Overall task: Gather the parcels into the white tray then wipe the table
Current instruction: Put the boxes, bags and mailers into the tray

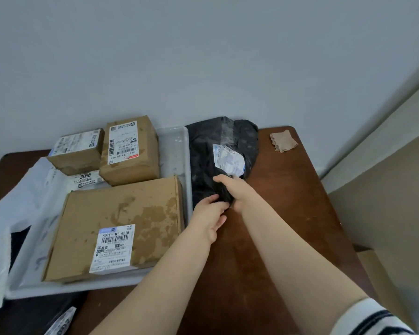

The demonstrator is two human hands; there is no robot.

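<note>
Black parcel [211,153] lies on surface [288,213], against right wall of white tray [188,170]. Left hand [209,213] and right hand [238,193] bunch its near end, grip closed on plastic, probably to lift it over wall beside boxes [116,226]. Cloth [283,141] at far corner, likely for wiping.

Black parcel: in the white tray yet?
Out. The black parcel lies on the table beside the white tray; left hand and right hand grip its near end.

We read "501E- M1 A21B" and "AK6" on the flat cardboard box [140,209]; "3006" on the white mailer [87,181].
</note>
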